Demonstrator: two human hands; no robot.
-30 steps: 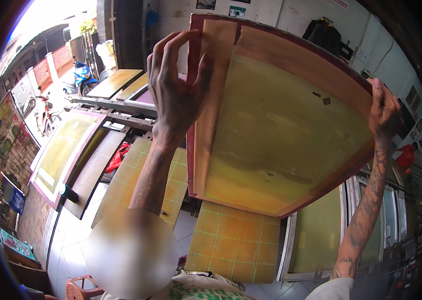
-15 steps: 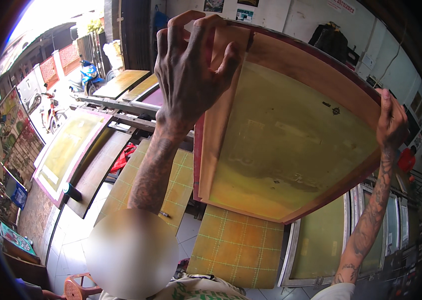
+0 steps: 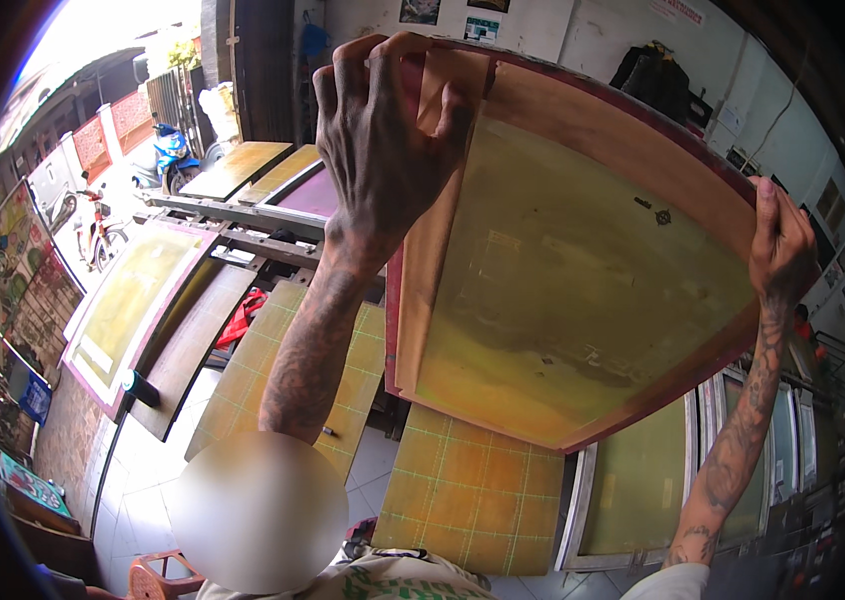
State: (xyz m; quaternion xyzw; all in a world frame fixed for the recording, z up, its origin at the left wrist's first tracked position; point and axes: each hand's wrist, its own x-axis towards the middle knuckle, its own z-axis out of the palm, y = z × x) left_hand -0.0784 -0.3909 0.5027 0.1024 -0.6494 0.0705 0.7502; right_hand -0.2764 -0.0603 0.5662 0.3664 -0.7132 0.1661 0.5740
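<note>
A large screen-printing frame (image 3: 583,290) is tilted up in front of me, its yellow-green mesh bordered by brown tape and dark red edges. My left hand (image 3: 388,140) grips its upper left corner, thumb on the near face and fingers over the top edge. At the upper right corner, my right hand (image 3: 783,240) is closed round the edge, thumb up. Small dark marks show on the mesh. Beneath the frame's lower edge is an orange-brown printing board (image 3: 468,490) with green grid lines. A second gridded board (image 3: 243,400) lies partly behind my left forearm.
Another screen with a pink border (image 3: 138,310) rests at left, near a dark cylinder (image 3: 141,388). Metal rails (image 3: 243,232) run behind it. Several framed screens (image 3: 638,480) stand at right. A small pen-like object (image 3: 329,432) lies on the left gridded board.
The frame has tilted slightly and the light and shadow on its mesh have shifted. Both hands keep their hold. The whole view has moved a little.
</note>
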